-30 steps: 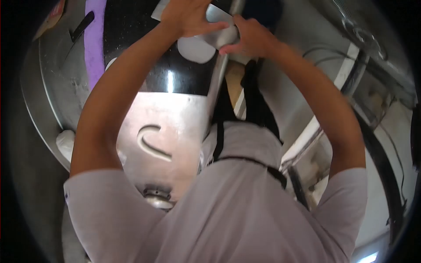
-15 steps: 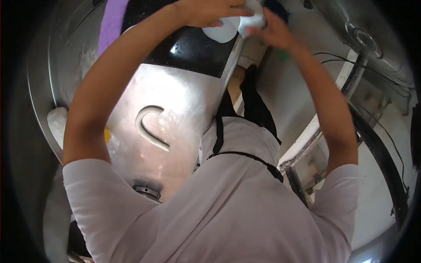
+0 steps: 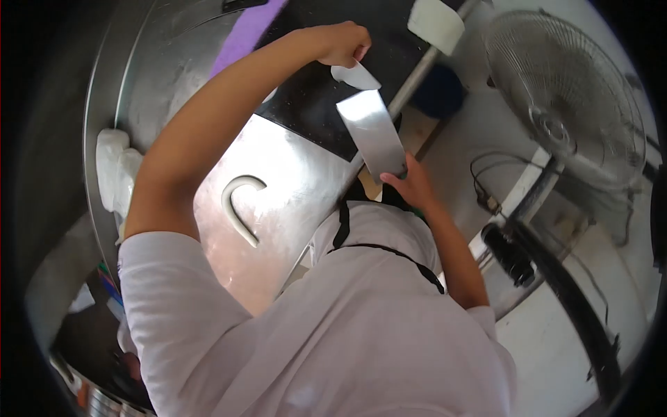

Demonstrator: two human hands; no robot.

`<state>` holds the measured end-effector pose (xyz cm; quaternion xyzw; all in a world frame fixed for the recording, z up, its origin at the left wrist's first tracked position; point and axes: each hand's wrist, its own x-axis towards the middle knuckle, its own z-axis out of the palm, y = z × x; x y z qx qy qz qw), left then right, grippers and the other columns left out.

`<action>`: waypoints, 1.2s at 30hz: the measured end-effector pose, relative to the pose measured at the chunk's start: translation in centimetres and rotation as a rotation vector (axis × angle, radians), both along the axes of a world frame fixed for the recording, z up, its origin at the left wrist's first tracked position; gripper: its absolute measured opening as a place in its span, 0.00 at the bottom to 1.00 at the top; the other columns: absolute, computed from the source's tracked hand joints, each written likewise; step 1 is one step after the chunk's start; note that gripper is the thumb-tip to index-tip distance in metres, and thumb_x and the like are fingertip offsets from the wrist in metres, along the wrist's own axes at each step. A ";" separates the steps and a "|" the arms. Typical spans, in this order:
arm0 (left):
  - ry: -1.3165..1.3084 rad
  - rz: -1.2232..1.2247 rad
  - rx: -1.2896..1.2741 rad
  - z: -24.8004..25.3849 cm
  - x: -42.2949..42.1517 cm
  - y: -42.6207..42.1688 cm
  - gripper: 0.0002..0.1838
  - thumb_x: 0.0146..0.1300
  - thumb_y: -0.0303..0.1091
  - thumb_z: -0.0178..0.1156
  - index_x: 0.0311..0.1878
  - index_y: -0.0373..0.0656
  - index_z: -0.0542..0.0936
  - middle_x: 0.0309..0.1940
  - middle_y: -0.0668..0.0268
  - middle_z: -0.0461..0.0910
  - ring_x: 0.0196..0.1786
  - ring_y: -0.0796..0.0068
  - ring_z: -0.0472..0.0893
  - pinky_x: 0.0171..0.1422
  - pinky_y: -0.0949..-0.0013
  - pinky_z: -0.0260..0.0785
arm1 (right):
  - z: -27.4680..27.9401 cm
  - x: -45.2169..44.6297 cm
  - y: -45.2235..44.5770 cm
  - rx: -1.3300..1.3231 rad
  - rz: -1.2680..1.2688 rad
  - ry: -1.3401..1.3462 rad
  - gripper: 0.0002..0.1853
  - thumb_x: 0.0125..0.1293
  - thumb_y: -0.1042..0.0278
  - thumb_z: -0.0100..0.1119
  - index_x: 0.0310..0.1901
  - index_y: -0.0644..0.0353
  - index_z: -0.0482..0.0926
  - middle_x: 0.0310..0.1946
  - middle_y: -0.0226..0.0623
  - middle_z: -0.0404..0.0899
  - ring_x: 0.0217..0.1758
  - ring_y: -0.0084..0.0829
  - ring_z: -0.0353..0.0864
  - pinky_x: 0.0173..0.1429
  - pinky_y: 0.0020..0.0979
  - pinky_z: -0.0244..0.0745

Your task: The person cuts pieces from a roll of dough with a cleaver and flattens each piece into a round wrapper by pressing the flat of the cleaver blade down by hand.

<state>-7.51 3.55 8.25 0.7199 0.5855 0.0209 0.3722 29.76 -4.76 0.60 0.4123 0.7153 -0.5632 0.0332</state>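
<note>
Pinching narrowly, right hand (image 3: 415,186) holds a metal plate (image 3: 373,135).

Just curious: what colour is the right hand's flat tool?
Silver; the head view shows the flat tool best.

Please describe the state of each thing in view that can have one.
Silver rectangular metal blade: tilted, gripped at one end by the right hand.
White flat piece: beneath the left hand, grip unclear.
Thick white blocky piece: over the edge of the glossy black sheet.
Pale rope-like strip: bent like a hook, lying on the shiny metal table.
Round wire-caged fan: running or not, unclear.
</note>
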 end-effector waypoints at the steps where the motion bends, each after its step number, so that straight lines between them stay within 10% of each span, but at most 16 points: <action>1: -0.016 0.095 -0.023 -1.3 -1.6 -0.4 0.07 0.58 0.27 0.70 0.39 0.37 0.84 0.39 0.57 0.86 0.42 0.62 0.87 0.49 0.59 0.82 | -0.1 0.1 0.2 -0.002 0.034 0.021 0.36 0.61 0.56 0.78 0.65 0.66 0.72 0.52 0.55 0.84 0.57 0.49 0.85 0.61 0.43 0.78; 8: -0.605 1.363 -0.226 -6.1 -10.1 -13.4 0.13 0.64 0.29 0.73 0.46 0.36 0.80 0.38 0.61 0.83 0.38 0.70 0.86 0.46 0.66 0.87 | -0.3 -0.9 8.8 -0.014 0.045 0.135 0.28 0.60 0.62 0.78 0.57 0.67 0.78 0.47 0.52 0.86 0.50 0.47 0.87 0.54 0.43 0.80; 13: -0.542 1.750 -0.116 -5.8 -6.9 -20.2 0.23 0.61 0.39 0.78 0.50 0.35 0.79 0.40 0.56 0.85 0.39 0.68 0.88 0.43 0.65 0.86 | 0.5 -3.2 17.0 0.077 0.248 0.139 0.24 0.59 0.65 0.78 0.52 0.68 0.77 0.44 0.53 0.87 0.48 0.49 0.89 0.51 0.43 0.81; 17: 0.126 1.762 0.132 -4.1 -3.4 -22.8 0.36 0.59 0.58 0.76 0.57 0.36 0.78 0.45 0.54 0.86 0.40 0.66 0.87 0.44 0.63 0.80 | 2.0 -5.3 18.9 0.110 0.348 0.118 0.23 0.60 0.66 0.77 0.51 0.67 0.78 0.43 0.52 0.88 0.48 0.49 0.89 0.51 0.43 0.81; 20: 0.635 1.795 0.495 -5.7 4.0 -27.6 0.34 0.54 0.52 0.78 0.54 0.36 0.78 0.47 0.54 0.82 0.50 0.55 0.82 0.57 0.55 0.75 | 2.7 -6.6 18.5 0.068 0.378 0.045 0.22 0.60 0.66 0.76 0.52 0.66 0.79 0.43 0.51 0.88 0.48 0.49 0.90 0.52 0.42 0.80; 22: 1.076 2.051 0.256 -6.1 10.1 -28.3 0.30 0.53 0.44 0.76 0.53 0.36 0.77 0.48 0.54 0.80 0.55 0.53 0.78 0.61 0.54 0.71 | 2.1 -7.0 16.9 0.077 0.358 0.196 0.21 0.62 0.66 0.75 0.52 0.66 0.79 0.43 0.51 0.88 0.48 0.49 0.90 0.52 0.40 0.80; 25: 0.486 2.198 0.324 -11.2 14.5 -34.4 0.18 0.53 0.32 0.71 0.44 0.34 0.78 0.39 0.52 0.81 0.45 0.51 0.81 0.50 0.54 0.74 | 3.5 -9.2 13.4 0.081 0.428 0.200 0.21 0.63 0.66 0.74 0.53 0.66 0.79 0.43 0.51 0.89 0.48 0.49 0.90 0.52 0.39 0.80; 36: 0.195 1.821 0.710 -9.9 20.5 -44.7 0.15 0.58 0.18 0.68 0.49 0.40 0.85 0.46 0.62 0.84 0.44 0.61 0.84 0.45 0.63 0.79 | 5.4 -17.1 -3.9 0.327 1.206 0.232 0.18 0.68 0.67 0.68 0.51 0.68 0.73 0.33 0.60 0.82 0.41 0.66 0.82 0.42 0.51 0.75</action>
